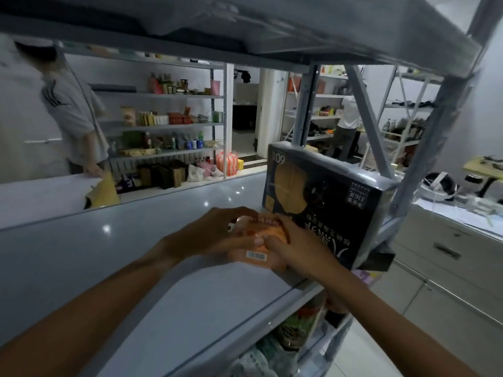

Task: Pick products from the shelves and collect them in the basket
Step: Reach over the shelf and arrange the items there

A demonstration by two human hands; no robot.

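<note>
An orange packet [262,257] with a white barcode label lies on the grey shelf board [141,257], right beside a large black box [326,205] wrapped in clear film. My left hand [215,235] grips the packet from its left side, fingers curled over the top. My right hand [291,240] grips it from the right, thumb on top, its back against the black box. No basket is in view.
The shelf above [245,28] hangs low over my hands. A steel upright [304,104] and diagonal brace [367,118] stand behind the box. Below the board are bagged goods [296,330]. A person [73,112] stands at far shelves; grey drawers [449,251] lie right.
</note>
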